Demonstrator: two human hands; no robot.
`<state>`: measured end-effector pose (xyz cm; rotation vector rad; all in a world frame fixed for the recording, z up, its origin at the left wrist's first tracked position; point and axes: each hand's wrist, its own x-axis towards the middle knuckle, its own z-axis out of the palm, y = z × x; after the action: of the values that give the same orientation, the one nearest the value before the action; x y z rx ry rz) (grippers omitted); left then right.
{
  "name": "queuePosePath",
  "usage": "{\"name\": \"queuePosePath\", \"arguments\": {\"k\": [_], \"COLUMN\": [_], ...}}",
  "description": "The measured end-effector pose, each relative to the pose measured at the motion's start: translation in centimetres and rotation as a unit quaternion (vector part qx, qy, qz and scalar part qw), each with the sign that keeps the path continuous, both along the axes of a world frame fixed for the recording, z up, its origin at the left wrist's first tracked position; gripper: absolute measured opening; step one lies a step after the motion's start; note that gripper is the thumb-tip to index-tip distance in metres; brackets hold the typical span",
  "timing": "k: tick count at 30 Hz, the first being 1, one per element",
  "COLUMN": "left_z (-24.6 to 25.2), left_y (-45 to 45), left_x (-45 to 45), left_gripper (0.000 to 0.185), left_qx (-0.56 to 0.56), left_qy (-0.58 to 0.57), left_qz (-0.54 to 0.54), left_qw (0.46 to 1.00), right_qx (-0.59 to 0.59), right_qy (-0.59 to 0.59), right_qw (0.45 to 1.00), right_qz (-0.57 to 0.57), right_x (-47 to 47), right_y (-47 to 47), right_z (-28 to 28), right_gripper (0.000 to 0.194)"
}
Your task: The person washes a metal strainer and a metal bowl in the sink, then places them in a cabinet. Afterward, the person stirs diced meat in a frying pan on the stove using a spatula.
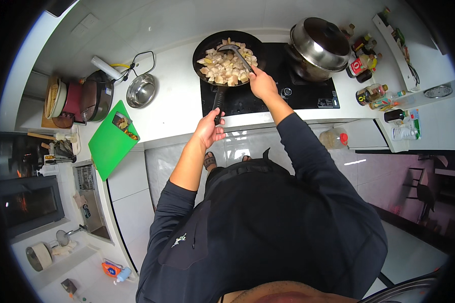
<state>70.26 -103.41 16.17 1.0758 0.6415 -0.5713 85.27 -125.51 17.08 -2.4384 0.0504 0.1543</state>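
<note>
A black wok (198, 48) sits on the left burner of a black glass cooktop (242, 102). Pale diced chunks of meat or similar food (222, 68) fill it, with a few yellowish slices among them. My right hand (263, 84) grips the handle of a dark spatula (242, 60), whose blade rests on the food near the far side. Toward me, my left hand (207, 128) loosely holds the end of the wok's black handle (219, 99), its thumb on one side and its fingers partly spread on the other.
A lidded steel pot (320, 47) occupies the right burner, with several seasoning bottles (364, 64) beyond it. On the left are a steel bowl (141, 91), a rice cooker (96, 96) and a green cutting board (112, 142) with scraps, overhanging the counter edge near the sink (98, 221).
</note>
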Motion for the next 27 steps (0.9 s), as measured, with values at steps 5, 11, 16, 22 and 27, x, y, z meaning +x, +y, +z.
{"name": "queuePosePath", "arguments": {"k": [5, 11, 16, 22, 27], "left_z": [-0.3, -0.2, -0.5, -0.4, -0.6], "left_y": [0.1, -0.2, 0.0, -0.3, 0.1], "left_x": [0.5, -0.1, 0.2, 0.1, 0.1], "left_gripper": [0.034, 0.032, 0.033, 0.034, 0.033], "left_qx": [-0.008, -0.007, -0.021, -0.012, -0.021], "left_qy": [-0.006, -0.006, -0.013, -0.014, -0.008], "left_qz": [-0.001, 0.019, 0.015, 0.015, 0.022], "left_qw": [1.0, 1.0, 1.0, 1.0, 1.0], "right_qx": [-0.005, 0.005, -0.013, -0.024, -0.001], "right_qy": [-0.012, -0.01, -0.017, -0.029, -0.025], "right_qw": [1.0, 0.999, 0.999, 0.998, 0.999], "right_qz": [0.013, 0.035, 0.036, 0.048, 0.029], "right_x": [-0.8, -5.4, -7.6, -8.9, -8.8], "right_y": [-0.7, -3.7, -4.6, -6.8, -7.8], "right_z": [0.0, 2.7, 0.8, 2.4, 3.0], "right_gripper": [0.047, 0.046, 0.044, 0.045, 0.044]}}
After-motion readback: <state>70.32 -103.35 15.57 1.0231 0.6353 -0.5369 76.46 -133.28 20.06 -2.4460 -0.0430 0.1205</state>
